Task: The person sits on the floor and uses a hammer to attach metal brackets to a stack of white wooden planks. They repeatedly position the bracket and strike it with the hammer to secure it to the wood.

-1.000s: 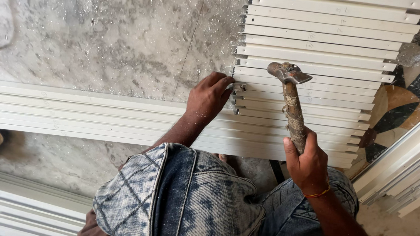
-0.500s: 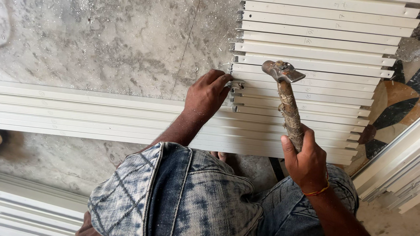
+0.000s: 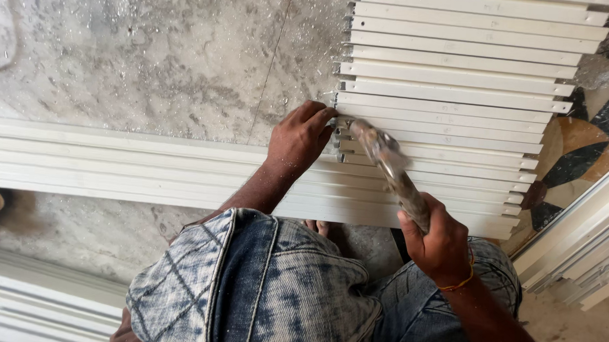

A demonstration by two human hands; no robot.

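Hammer [image 3: 386,160] head now down beside left hand [image 3: 299,140].

white slats [image 3: 456,82] all over, grey mottled marble floor [image 3: 153,58], faded blue acid-wash jeans [image 3: 280,291], orange thread bracelet [image 3: 459,284], plus a black and tan floor inlay [image 3: 575,153]

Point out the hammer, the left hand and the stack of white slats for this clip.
hammer [image 3: 393,173], head view, on the blurred wooden handle mid-swing.
left hand [image 3: 299,138], head view, on the back of the hand at the slat ends.
stack of white slats [image 3: 456,82], head view, on an upper slat's flat face.
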